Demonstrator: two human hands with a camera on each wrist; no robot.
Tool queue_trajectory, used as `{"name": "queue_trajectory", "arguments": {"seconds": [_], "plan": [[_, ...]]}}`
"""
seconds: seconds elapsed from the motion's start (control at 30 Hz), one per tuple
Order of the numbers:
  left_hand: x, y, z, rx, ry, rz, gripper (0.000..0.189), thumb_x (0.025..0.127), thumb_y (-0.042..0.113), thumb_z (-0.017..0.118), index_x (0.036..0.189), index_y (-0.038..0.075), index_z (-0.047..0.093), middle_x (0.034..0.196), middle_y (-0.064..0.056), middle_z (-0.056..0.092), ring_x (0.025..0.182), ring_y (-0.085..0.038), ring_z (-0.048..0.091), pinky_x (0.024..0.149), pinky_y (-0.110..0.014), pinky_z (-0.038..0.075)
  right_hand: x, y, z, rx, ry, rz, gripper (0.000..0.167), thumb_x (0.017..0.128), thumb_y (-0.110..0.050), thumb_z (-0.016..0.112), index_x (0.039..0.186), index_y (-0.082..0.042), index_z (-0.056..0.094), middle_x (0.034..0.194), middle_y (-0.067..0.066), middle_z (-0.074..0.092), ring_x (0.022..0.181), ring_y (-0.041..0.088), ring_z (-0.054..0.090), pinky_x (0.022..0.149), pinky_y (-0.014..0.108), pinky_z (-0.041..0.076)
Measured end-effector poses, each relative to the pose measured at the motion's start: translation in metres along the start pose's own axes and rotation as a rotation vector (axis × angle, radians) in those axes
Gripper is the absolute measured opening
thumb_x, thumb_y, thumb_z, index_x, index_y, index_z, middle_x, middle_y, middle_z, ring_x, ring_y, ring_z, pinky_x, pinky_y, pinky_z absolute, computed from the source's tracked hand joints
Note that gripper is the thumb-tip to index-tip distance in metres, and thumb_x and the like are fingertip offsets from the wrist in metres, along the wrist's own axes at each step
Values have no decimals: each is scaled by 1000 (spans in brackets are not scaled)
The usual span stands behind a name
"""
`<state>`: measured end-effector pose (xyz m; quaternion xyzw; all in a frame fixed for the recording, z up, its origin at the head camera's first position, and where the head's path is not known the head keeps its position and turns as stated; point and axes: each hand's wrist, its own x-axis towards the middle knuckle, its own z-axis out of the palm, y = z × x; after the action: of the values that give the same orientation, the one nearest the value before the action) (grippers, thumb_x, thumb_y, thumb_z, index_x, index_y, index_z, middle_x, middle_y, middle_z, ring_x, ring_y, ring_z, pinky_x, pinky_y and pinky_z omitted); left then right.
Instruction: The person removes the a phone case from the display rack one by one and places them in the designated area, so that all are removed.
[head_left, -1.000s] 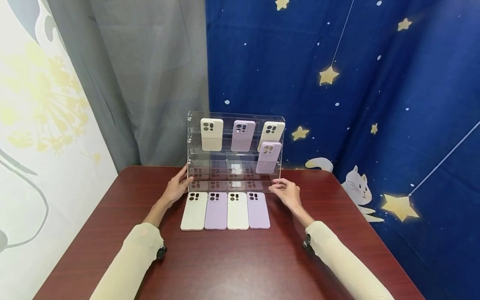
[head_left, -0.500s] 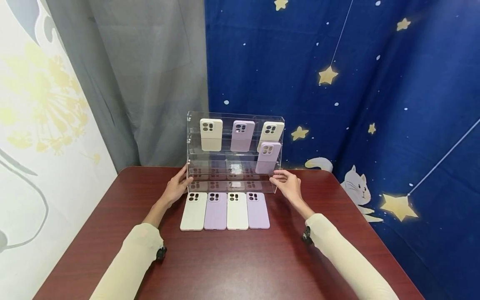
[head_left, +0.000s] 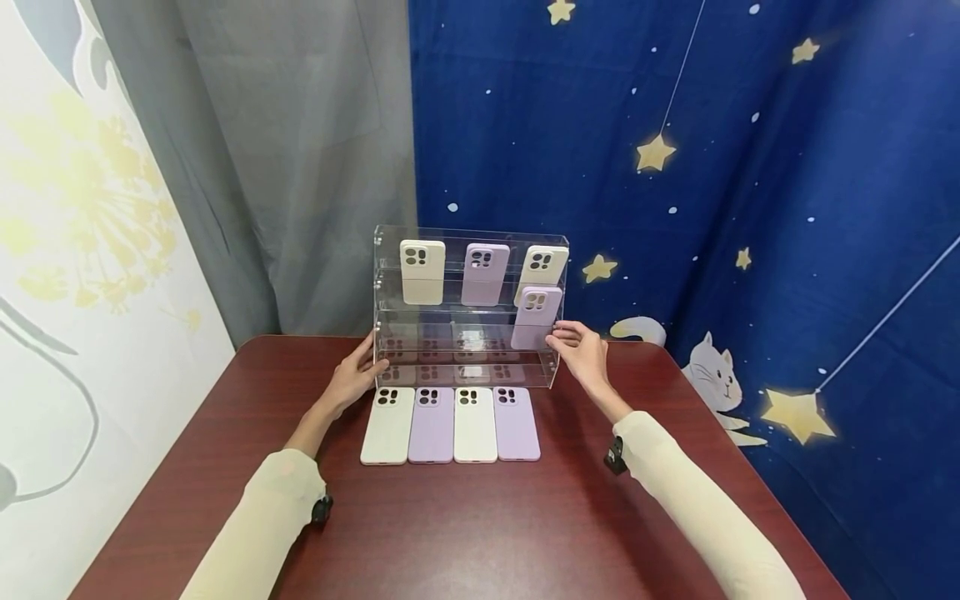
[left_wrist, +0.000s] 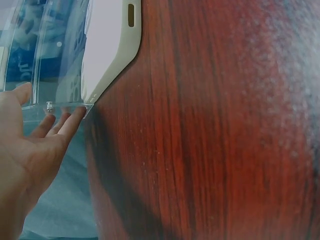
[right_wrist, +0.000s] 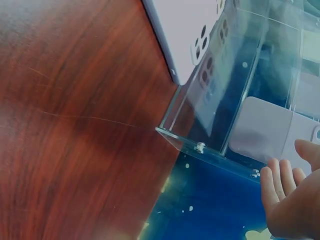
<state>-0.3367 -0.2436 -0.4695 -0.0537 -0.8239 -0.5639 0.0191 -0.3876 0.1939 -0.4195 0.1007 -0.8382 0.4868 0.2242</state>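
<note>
A clear acrylic tiered display stand [head_left: 420,337] stands on the table, with phone cases leaning on its upper tiers. Cream [head_left: 423,271] and lilac [head_left: 486,273] cases are at the top, with another cream case [head_left: 545,260] at top right. Just below that one sits a lilac case [head_left: 536,317]. My left hand [head_left: 354,375] holds the stand's lower left side panel, thumb in front and fingers outside. My right hand [head_left: 583,352] is at the right side edge beside the lower lilac case, fingers loosely extended; contact is unclear.
Flat on the table [head_left: 450,533], in front of the stand, a row of cases alternates cream [head_left: 387,429] and lilac [head_left: 431,429]. A grey curtain [head_left: 322,167] and a blue star-patterned curtain [head_left: 510,125] hang behind.
My right hand has moved up along the stand's right side, from its lower corner to beside the lower lilac case. My left hand has stayed in place.
</note>
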Motion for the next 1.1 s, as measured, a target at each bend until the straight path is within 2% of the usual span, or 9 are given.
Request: {"name": "queue_trajectory", "arguments": {"seconds": [0.1, 0.13, 0.23, 0.37, 0.5, 0.8, 1.1], "plan": [[7, -15, 2, 19, 14, 7, 78, 108, 26, 60, 168, 34, 10, 168, -21, 27, 149, -45, 36, 110, -59, 46, 5, -3, -2, 7, 21, 0, 37, 88, -12, 85, 122, 0, 75, 105, 15, 79, 99, 31, 77, 71, 2, 48], [8, -16, 2, 21, 15, 4, 78, 108, 26, 60, 168, 35, 10, 168, -21, 27, 149, -44, 36, 110, -58, 46, 6, -4, -2, 2, 27, 2, 38, 88, -13, 85, 122, 0, 75, 106, 15, 79, 99, 30, 77, 71, 3, 48], [8, -16, 2, 21, 12, 3, 79, 108, 28, 60, 168, 35, 10, 168, -22, 27, 148, -45, 37, 110, -59, 47, 10, -8, -3, -14, 41, 5, 38, 89, -13, 85, 124, -1, 74, 107, 15, 78, 100, 30, 77, 73, 7, 51], [6, -15, 1, 13, 10, 7, 79, 107, 31, 61, 168, 36, 10, 168, -21, 27, 149, -44, 37, 110, -58, 47, 15, -10, -3, -35, 47, 9, 40, 89, -15, 84, 126, -1, 74, 110, 15, 78, 101, 31, 76, 80, 22, 60], [5, -14, 1, 0, 4, 14, 80, 107, 30, 62, 168, 35, 10, 167, -22, 28, 149, -45, 36, 110, -60, 46, 19, -11, -3, -40, 36, 10, 44, 89, -14, 84, 129, 1, 72, 112, 17, 77, 103, 32, 76, 84, 33, 62], [5, -14, 2, -20, 3, 15, 82, 106, 32, 64, 168, 34, 11, 167, -22, 29, 148, -44, 37, 112, -59, 44, 26, -12, -4, -69, 20, -4, 45, 89, -14, 85, 130, 0, 71, 113, 17, 76, 103, 31, 76, 87, 46, 61], [7, -15, 2, -37, 1, 10, 80, 107, 22, 62, 168, 32, 11, 167, -23, 28, 148, -44, 37, 110, -59, 46, 32, -14, -1, -72, 15, -1, 39, 94, -15, 80, 129, 0, 72, 116, 19, 75, 106, 32, 75, 92, 47, 60]]}}
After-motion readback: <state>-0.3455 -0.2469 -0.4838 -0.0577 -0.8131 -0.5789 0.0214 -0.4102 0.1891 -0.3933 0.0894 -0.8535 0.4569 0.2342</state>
